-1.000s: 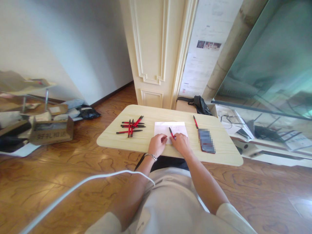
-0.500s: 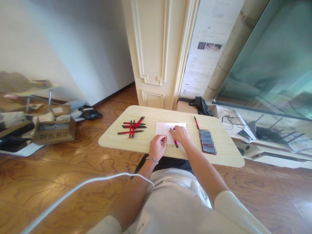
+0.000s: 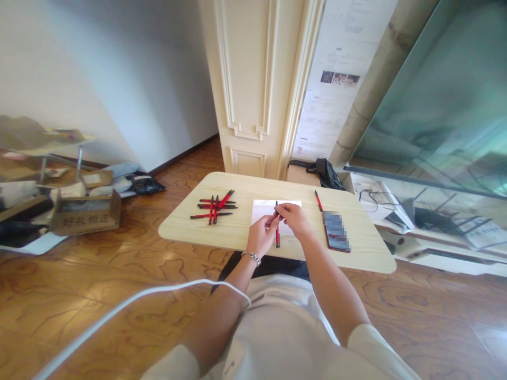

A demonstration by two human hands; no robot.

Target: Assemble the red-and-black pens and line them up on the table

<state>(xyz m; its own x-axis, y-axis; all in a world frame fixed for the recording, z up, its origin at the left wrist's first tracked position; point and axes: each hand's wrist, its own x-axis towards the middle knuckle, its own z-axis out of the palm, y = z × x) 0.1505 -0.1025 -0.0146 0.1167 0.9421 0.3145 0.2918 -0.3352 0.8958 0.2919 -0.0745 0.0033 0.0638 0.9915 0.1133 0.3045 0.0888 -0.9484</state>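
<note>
Both hands meet over a white sheet of paper (image 3: pixel 263 209) on a small light wooden table (image 3: pixel 245 190). My right hand (image 3: pixel 291 219) pinches the top end of a red and black pen (image 3: pixel 277 232), which hangs nearly upright above the table's near edge. My left hand (image 3: pixel 261 235), with a bracelet on its wrist, has its curled fingers on the pen's middle. A pile of several similar red pens (image 3: pixel 216 206) lies on the table to the left. One more red pen (image 3: pixel 318 200) lies to the right of the paper.
A phone (image 3: pixel 336 232) lies flat on the table's right side, beside the single pen. A black bag (image 3: pixel 327 171) sits behind the table against a cream pillar. Cardboard boxes and clutter (image 3: pixel 85 214) stand on the wooden floor at left. A white cable (image 3: pixel 130 303) crosses my lap.
My right hand lifted the pen off the paper and turned it upright. My left hand rose from the table edge and took hold of the pen's middle.
</note>
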